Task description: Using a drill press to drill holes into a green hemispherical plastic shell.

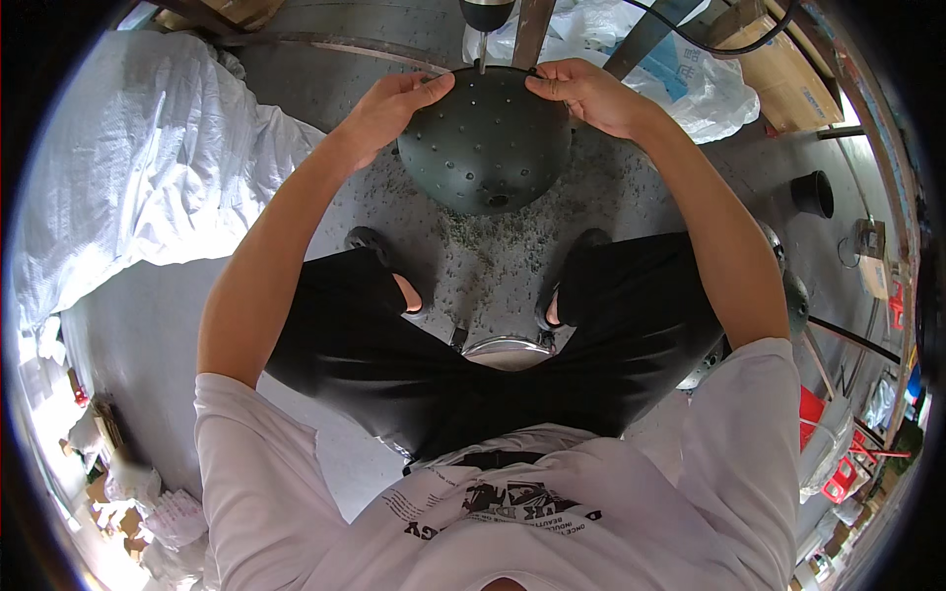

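Note:
A dark green dome (pixel 483 148), dotted with small holes or dents, is held between my two hands at the top of the view. My left hand (pixel 394 110) grips its far left rim, thumb on top and fingers curled round the edge. On the far right rim my right hand (pixel 591 97) pinches in the same way, the thumb lying on the surface. Above the far edge hangs a black drill chuck (pixel 487 12), and its thin drill bit (pixel 483 54) comes down to the rim between my hands. Whether the bit touches the dome, I cannot tell.
Dark shavings (pixel 493 246) litter the grey floor below the dome. A large white woven sack (pixel 148 158) lies at the left. Clear plastic bags (pixel 705 94) and a cardboard box (pixel 783 79) sit far right, with a black bucket (pixel 812 194) nearer.

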The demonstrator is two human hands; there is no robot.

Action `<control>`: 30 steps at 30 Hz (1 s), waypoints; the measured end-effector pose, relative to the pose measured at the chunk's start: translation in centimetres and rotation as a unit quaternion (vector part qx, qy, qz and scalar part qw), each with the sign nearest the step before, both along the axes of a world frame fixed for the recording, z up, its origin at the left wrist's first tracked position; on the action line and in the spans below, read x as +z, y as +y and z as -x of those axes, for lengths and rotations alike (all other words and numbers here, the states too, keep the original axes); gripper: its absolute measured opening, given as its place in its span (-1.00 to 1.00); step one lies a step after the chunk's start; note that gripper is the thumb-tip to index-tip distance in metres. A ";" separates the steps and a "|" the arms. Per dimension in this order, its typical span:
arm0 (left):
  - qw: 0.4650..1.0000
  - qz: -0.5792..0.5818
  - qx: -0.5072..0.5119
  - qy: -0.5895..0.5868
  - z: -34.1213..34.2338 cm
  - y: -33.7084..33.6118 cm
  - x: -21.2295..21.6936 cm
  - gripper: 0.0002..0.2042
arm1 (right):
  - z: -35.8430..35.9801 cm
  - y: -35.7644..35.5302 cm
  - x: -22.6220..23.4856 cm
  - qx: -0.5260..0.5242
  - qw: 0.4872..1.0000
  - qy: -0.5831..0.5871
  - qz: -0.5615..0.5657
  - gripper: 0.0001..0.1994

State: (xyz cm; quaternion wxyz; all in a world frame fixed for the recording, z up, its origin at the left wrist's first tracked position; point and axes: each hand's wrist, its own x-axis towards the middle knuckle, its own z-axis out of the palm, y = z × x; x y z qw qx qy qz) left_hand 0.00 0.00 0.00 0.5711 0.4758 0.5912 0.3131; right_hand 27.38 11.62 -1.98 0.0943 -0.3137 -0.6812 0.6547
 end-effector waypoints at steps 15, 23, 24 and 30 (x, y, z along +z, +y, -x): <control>0.999 -0.040 0.007 0.005 -0.5 0.5 -0.1 -0.47 | -0.7 0.1 0.7 0.002 1.000 0.001 -0.022 -0.63; 0.999 -0.029 0.000 0.018 -0.3 0.3 0.2 -0.47 | -0.4 -0.6 1.1 -0.027 0.999 0.014 -0.021 -0.64; 0.999 -0.029 0.000 0.020 -0.5 0.3 0.3 -0.47 | -0.4 -0.7 1.1 -0.026 0.999 0.016 -0.020 -0.64; 1.000 -0.023 0.017 0.006 -0.6 0.4 0.2 -0.48 | -0.6 0.0 0.7 -0.006 1.000 0.013 -0.010 -0.70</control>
